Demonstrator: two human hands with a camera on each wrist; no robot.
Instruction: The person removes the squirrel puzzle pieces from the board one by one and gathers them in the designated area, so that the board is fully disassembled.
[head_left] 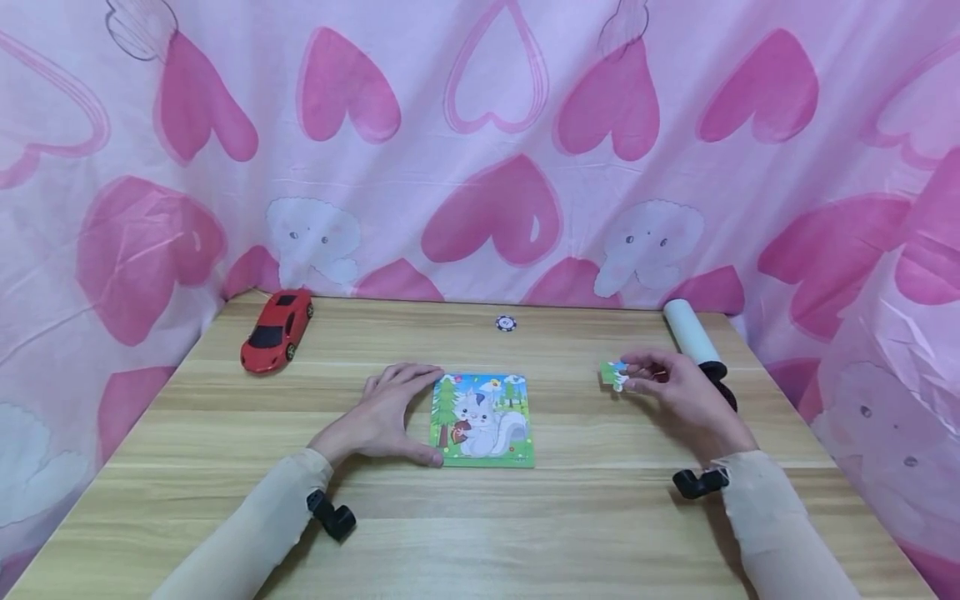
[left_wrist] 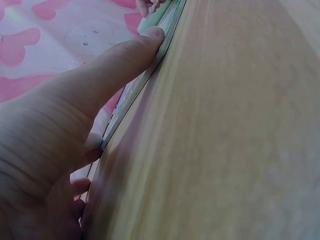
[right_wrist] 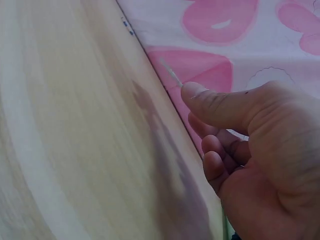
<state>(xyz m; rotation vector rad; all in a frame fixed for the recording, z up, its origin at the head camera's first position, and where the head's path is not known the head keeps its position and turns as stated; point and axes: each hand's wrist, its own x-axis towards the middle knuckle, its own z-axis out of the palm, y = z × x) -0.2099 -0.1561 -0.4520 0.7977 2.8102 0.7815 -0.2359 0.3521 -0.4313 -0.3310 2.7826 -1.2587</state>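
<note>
A square jigsaw puzzle (head_left: 487, 423) with a white squirrel picture lies flat on the wooden table. Beside its left edge is my left hand (head_left: 382, 414), thumb and fingers spread. The thumb (left_wrist: 142, 47) touches the near left corner, and the index fingertip is right at the far left corner. Off to the right, my right hand (head_left: 675, 392) holds a small green, blue and white puzzle piece (head_left: 611, 375) between thumb and fingers, raised above the table. From the right wrist, that piece (right_wrist: 171, 72) shows as a thin edge past the thumb tip.
A red toy car (head_left: 277, 332) stands at the back left. One poker chip (head_left: 506, 323) lies near the back edge. Behind my right hand is a white cylinder (head_left: 692, 333) with dark round parts, partly hidden. Pink heart-patterned fabric (head_left: 487, 208) hangs around the table.
</note>
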